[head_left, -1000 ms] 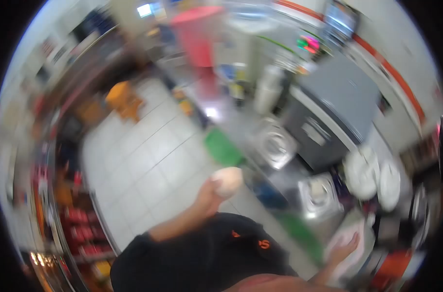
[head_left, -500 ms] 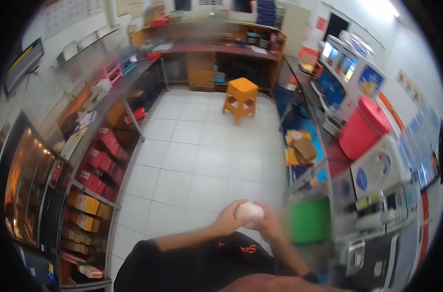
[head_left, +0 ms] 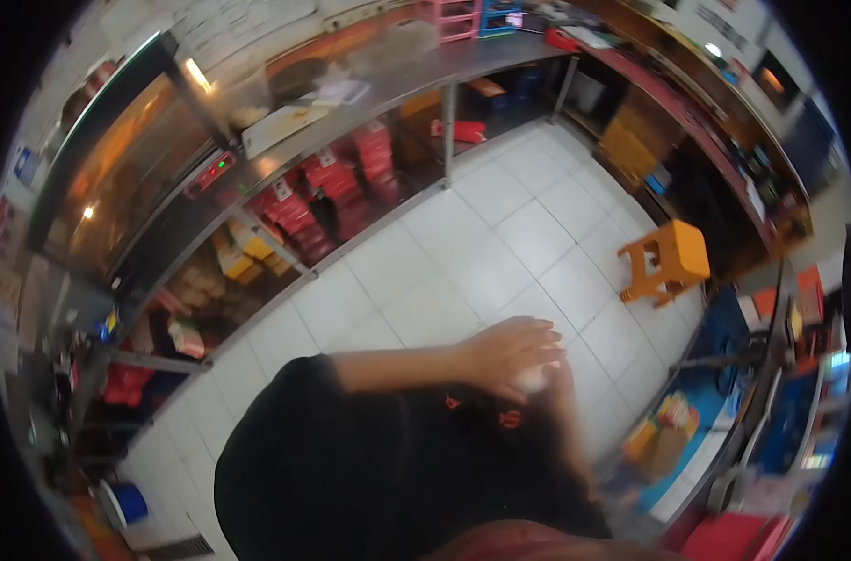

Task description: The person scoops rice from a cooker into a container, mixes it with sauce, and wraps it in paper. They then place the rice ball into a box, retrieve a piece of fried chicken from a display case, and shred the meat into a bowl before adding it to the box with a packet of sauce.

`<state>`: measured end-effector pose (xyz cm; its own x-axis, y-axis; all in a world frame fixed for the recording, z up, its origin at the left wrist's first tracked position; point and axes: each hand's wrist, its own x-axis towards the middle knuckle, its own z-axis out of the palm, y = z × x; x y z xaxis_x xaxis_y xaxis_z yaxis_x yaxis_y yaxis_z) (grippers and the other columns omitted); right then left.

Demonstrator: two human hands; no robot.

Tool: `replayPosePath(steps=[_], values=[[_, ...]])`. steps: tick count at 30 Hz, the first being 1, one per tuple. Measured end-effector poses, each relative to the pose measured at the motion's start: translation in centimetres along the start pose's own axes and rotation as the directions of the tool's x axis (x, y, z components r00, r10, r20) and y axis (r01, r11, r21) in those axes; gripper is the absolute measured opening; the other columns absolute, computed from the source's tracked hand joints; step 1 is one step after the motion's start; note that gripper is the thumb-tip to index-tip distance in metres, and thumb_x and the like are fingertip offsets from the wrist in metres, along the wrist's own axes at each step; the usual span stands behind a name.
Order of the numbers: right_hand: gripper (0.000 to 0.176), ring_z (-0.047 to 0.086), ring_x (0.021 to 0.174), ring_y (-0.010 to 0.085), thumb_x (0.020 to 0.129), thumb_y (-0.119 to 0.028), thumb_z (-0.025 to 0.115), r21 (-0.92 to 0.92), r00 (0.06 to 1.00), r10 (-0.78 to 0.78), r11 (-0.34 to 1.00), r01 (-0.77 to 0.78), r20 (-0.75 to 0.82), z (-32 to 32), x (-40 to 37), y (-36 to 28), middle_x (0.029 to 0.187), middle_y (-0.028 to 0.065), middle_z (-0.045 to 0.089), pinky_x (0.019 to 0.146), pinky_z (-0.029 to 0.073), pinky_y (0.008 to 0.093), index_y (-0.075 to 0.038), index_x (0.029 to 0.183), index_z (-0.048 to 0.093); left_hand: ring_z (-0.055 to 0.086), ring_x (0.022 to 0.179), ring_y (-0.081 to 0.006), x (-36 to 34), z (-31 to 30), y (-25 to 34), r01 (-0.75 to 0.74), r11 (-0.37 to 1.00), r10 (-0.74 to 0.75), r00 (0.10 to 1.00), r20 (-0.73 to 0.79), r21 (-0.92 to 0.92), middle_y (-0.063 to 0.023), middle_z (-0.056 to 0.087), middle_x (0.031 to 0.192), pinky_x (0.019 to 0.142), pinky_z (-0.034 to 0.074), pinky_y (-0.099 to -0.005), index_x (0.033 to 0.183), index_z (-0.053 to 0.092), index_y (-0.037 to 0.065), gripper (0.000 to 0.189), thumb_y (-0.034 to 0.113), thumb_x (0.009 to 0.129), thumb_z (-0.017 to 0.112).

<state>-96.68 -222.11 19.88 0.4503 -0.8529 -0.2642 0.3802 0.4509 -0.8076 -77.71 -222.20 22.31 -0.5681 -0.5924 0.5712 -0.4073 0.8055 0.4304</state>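
Observation:
A white, roundish ball (head_left: 532, 379) is cupped between my two hands in front of my dark shirt. My left hand (head_left: 508, 352) lies over its upper side, the fingers curved across it. From below and to the right, my right hand (head_left: 558, 381) closes around it, blurred and partly hidden behind the left. Only a small patch of the ball shows, so I cannot make out what it is made of.
A metal counter (head_left: 388, 89) runs along the left, with red boxes (head_left: 327, 178) on the shelf below. Beside it stands a lit glass cabinet (head_left: 117, 159). An orange stool (head_left: 676, 257) stands on the tiled floor (head_left: 444, 271) at right, near another shelf with yellow packets (head_left: 664, 435).
My view has swung left, so the counter and lit cabinet fill more of it and the stool sits farther right. My left hand now covers more of the ball.

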Motion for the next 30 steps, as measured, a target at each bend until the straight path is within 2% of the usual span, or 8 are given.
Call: replayPosePath(steps=[2, 9, 14, 22, 25, 27, 29, 30], values=[[0.069, 0.058, 0.106, 0.0253, 0.071, -0.024, 0.075, 0.064, 0.981, 0.046, 0.996, -0.059, 0.188, 0.8, 6.7, -2.6, 0.115, 0.014, 0.055, 0.092, 0.05, 0.0368, 0.002, 0.126, 0.041, 0.045, 0.122, -0.0364, 1.5, -1.7, -4.5, 0.032, 0.999, -0.032, 0.999, -0.016, 0.028, -0.0151, 0.046, 0.133, 0.099, 0.038, -0.0492, 0.129, 0.048, 0.009, 0.083, 0.043, 0.06, 0.081], [0.063, 0.056, 0.109, 0.0253, 0.072, -0.019, 0.073, -0.044, 0.856, 0.273, 0.958, -0.283, 0.44, 7.0, 30.4, -6.8, 0.114, 0.013, 0.055, 0.095, 0.048, 0.0384, -0.001, 0.125, 0.043, 0.047, 0.12, -0.0354, 1.5, -11.1, -20.3, 0.32, 0.94, -0.281, 0.924, -0.26, 0.118, -0.016, 0.047, 0.132, 0.099, 0.037, -0.0479, 0.131, 0.046, 0.008, 0.086, 0.049, 0.063, 0.078], [0.056, 0.054, 0.109, 0.03, 0.081, -0.008, 0.063, -0.034, 0.893, 0.287, 0.955, -0.293, 0.346, 11.0, 47.3, -5.8, 0.121, 0.0153, 0.049, 0.093, 0.047, 0.0484, -0.002, 0.129, 0.034, 0.043, 0.124, -0.0372, -3.9, -17.7, -32.0, 0.648, 0.736, -0.511, 0.722, -0.466, 0.196, -0.0201, 0.045, 0.134, 0.103, 0.033, -0.0463, 0.131, 0.043, 0.001, 0.089, 0.055, 0.068, 0.075], [0.058, 0.06, 0.096, 0.0273, 0.078, -0.009, 0.071, -0.232, 0.952, 0.247, 0.951, -0.203, 0.18, 16.0, 79.2, -2.5, 0.112, 0.0171, 0.053, 0.08, 0.054, 0.0422, 0.005, 0.122, 0.037, 0.045, 0.121, -0.0364, -2.1, -31.1, -45.5, 0.77, 0.62, -0.571, 0.574, -0.587, 0.151, -0.0182, 0.047, 0.131, 0.102, 0.036, -0.044, 0.125, 0.05, 0.004, 0.065, 0.031, 0.072, 0.076], [0.069, 0.058, 0.098, 0.0271, 0.065, -0.014, 0.084, -0.627, 0.999, -0.052, 0.778, 0.046, 0.008, 21.6, 89.0, -1.3, 0.106, 0.017, 0.053, 0.078, 0.053, 0.0362, 0.003, 0.116, 0.04, 0.045, 0.121, -0.0357, 0.1, -34.3, -50.3, 0.79, 0.56, -0.574, 0.587, -0.571, 0.25, -0.0165, 0.049, 0.129, 0.102, 0.036, -0.0452, 0.123, 0.052, 0.006, 0.06, 0.034, 0.075, 0.074], [0.08, 0.057, 0.102, 0.029, 0.06, -0.019, 0.087, -0.863, 0.998, -0.02, 0.502, 0.061, 0.058, 25.1, 93.0, -2.8, 0.109, 0.0197, 0.054, 0.078, 0.052, 0.0376, 0.004, 0.119, 0.039, 0.044, 0.121, -0.0359, 1.3, -35.9, -53.5, 0.794, 0.561, -0.569, 0.575, -0.588, 0.233, -0.0163, 0.049, 0.129, 0.102, 0.034, -0.0454, 0.124, 0.052, 0.006, 0.061, 0.035, 0.075, 0.074], [0.078, 0.058, 0.103, 0.0299, 0.058, -0.025, 0.088, -0.931, 0.955, 0.063, 0.249, 0.267, 0.29, 24.3, 102.0, 2.2, 0.114, 0.0212, 0.054, 0.081, 0.051, 0.0383, 0.004, 0.117, 0.046, 0.045, 0.121, -0.0358, 2.5, -37.7, -55.9, 0.8, 0.517, -0.536, 0.58, -0.613, 0.305, -0.0171, 0.049, 0.128, 0.1, 0.036, -0.0442, 0.125, 0.05, 0.005, 0.062, 0.025, 0.073, 0.077], [0.073, 0.058, 0.102, 0.032, 0.058, -0.026, 0.087, -0.916, 0.931, 0.189, 0.322, 0.241, 0.311, 25.5, 102.4, 0.7, 0.117, 0.0215, 0.054, 0.083, 0.05, 0.0399, 0.004, 0.114, 0.051, 0.045, 0.121, -0.0358, 3.0, -38.7, -57.0, 0.824, 0.486, -0.535, 0.544, -0.646, 0.291, -0.0171, 0.049, 0.128, 0.1, 0.036, -0.0442, 0.124, 0.05, 0.005, 0.061, 0.023, 0.072, 0.077]])
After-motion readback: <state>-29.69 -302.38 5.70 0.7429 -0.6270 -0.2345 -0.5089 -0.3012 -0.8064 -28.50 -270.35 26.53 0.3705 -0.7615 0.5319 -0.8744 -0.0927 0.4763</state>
